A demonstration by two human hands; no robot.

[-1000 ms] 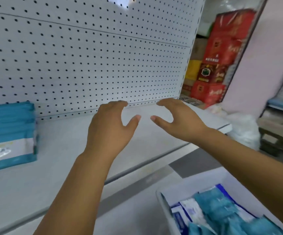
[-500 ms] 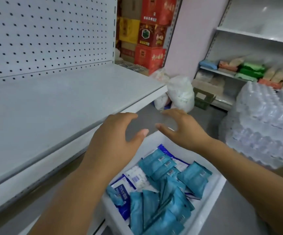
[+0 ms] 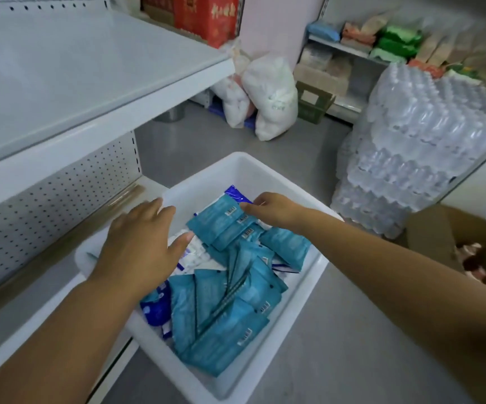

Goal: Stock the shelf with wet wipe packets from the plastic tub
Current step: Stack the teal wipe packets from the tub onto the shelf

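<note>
A white plastic tub (image 3: 260,166) stands on the floor beside the shelving, holding several teal wet wipe packets (image 3: 224,325) and a few blue-and-white ones. One teal packet (image 3: 217,225) lies on top near the tub's far side. My right hand (image 3: 275,209) reaches in from the right, its thumb and fingertips touching that packet's far right corner. My left hand (image 3: 141,246) hovers over the tub's left side with fingers spread, holding nothing, its thumb tip close to the same packet's left edge. The white shelf (image 3: 75,71) above left is bare in this view.
A lower shelf board (image 3: 26,284) and its pegboard back sit left of the tub. Shrink-wrapped water bottle packs (image 3: 416,135) are stacked at right. White bags (image 3: 271,91) lie on the floor behind. A cardboard box (image 3: 454,237) stands far right, and red cartons (image 3: 207,16) at top.
My view swung down and right from the shelf to the tub. Both hands dropped from shelf height into the tub, and the right one now touches the top packet.
</note>
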